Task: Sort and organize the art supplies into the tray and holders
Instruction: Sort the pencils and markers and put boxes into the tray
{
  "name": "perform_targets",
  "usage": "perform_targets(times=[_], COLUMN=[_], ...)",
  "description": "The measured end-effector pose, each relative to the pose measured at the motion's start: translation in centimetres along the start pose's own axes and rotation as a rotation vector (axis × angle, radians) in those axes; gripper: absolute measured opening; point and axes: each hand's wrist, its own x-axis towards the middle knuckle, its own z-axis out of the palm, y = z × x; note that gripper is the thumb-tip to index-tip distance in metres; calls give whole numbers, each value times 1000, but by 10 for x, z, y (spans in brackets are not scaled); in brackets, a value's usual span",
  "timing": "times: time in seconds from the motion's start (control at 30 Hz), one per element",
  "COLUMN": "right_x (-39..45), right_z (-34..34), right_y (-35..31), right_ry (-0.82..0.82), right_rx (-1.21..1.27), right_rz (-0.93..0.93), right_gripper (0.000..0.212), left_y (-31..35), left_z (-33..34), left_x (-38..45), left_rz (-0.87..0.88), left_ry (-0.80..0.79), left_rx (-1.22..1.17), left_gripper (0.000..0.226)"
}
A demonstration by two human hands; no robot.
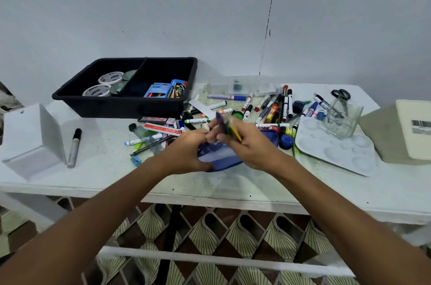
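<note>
Crayons (pixel 229 127) — blurred bunch — gripped between two hands (pixel 186 151) (pixel 250 147), uncountable.

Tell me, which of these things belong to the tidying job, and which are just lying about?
Part of the job:
black tray
loose markers
clear holder
blue pouch
crayons in right hand
left hand

Just lying about:
patterned floor
wall
</note>
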Motion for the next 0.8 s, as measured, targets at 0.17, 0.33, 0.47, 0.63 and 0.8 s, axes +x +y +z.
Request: perform_targets(times=[0.17, 0.33, 0.47, 0.63, 0.8], right_x=[-4, 4, 3, 3, -7], right_z=[-10, -13, -6, -10, -18], right_y=[17, 14, 21, 28, 17], right_ry=[-358, -579, -531, -475, -210], right_rx=[-584, -852, -965, -906, -662], right_rz=[225, 493, 587, 531, 193], right_gripper=[38, 25, 17, 40, 41], left_y=[-2, -5, -3, -5, -6], left_z=[0, 4, 8, 10, 13], left_x=[4, 8, 10, 8, 7], left_rz=[-47, -128, -164, -181, -146], left_ry=[-72, -127, -176, -187, -140], left_rx=[-58, -61, -93, -90, -112], left_gripper=[68, 78, 78, 76, 71])
